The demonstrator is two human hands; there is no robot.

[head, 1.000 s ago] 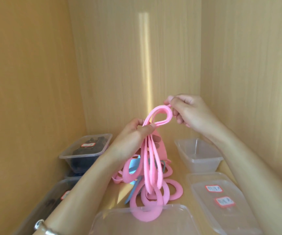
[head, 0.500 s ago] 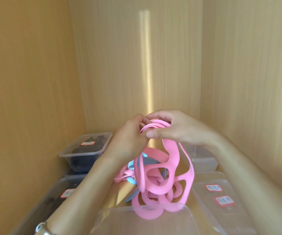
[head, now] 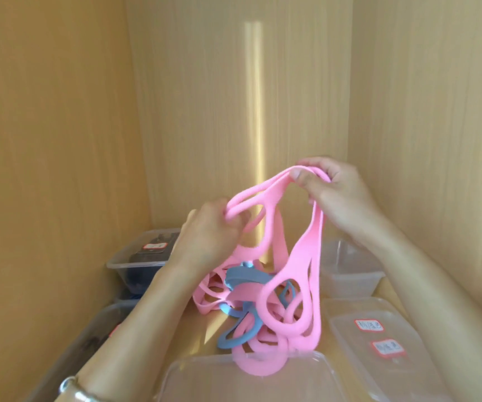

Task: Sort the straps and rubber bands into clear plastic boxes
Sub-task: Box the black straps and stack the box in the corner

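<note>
The left hand (head: 208, 227) and right hand (head: 338, 195) each grip pink straps (head: 263, 195) stretched between them. Five clear boxes (head: 350, 274) stand around; strap count unclear.

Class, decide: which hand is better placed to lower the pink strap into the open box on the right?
Probably the right hand: it pinches the top of the pink strap, nearest the open box. The left hand grips it farther away, over the pile.

The right hand (head: 341, 195) has pulled up and away from the left hand (head: 213, 230), stretching the pink strap (head: 266, 192) between them.
</note>
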